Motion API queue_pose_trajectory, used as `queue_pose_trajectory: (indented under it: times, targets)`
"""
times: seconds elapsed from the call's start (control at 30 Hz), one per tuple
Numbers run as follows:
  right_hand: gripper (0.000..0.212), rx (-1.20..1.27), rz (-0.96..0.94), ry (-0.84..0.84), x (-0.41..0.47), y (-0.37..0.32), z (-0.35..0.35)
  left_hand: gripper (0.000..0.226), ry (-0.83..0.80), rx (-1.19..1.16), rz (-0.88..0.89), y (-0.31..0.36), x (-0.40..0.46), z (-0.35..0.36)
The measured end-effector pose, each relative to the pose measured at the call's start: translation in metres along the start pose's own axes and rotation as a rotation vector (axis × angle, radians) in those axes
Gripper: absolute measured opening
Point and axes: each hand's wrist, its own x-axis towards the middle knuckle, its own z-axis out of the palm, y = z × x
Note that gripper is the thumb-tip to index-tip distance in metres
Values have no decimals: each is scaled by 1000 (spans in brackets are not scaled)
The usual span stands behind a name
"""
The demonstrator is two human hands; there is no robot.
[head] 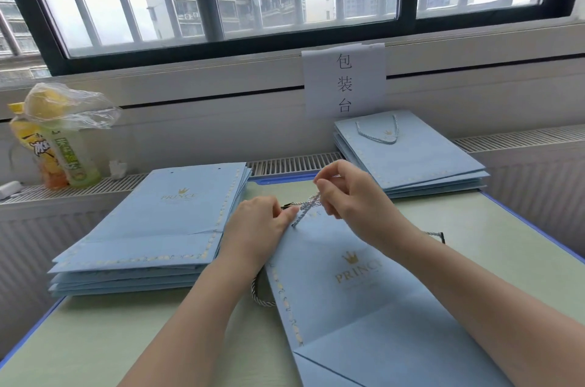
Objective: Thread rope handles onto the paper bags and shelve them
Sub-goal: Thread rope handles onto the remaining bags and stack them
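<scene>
Now both hands pinching the rope handle (308,205) over the flat paper bag (342,285).

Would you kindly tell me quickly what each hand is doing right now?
Left hand: pinches the rope handle at the top edge of the paper bag.
Right hand: pinches the same rope, pulling it upward.

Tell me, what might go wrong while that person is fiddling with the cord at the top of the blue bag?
The right hand pinches the rope and pulls it up while the left hand holds the edge of the bag; a hard tug could tear the paper at the hole. The rope's free end could also slip back out. The stack of unthreaded bags overhangs the table and an elbow might knock it.
</scene>
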Motion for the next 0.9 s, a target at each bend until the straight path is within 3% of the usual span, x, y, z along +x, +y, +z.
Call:
queue_pose_trajectory:
  times: [0.1,0.27,0.43,0.57,0.8,0.9]
  targets:
    - [12,89,-30,14,0,-5,-4,10,18,-92,60,4,-1,-2]
    - [17,118,-74,109,3,-6,-10,15,-148,-625,204,22,-8,-3]
    - [19,-30,-152,218,5,0,-15,22,-127,-615,285,15,-6,1]
    - [22,-16,-165,285,8,3,-23,20,-135,-585,277,13,-5,1]
    - [12,-229,-187,278,9,10,-17,30,-53,-640,156,16,-7,-6]
    - [15,-424,-238,185,8,13,-15,17,-81,-803,115,19,-8,-12]
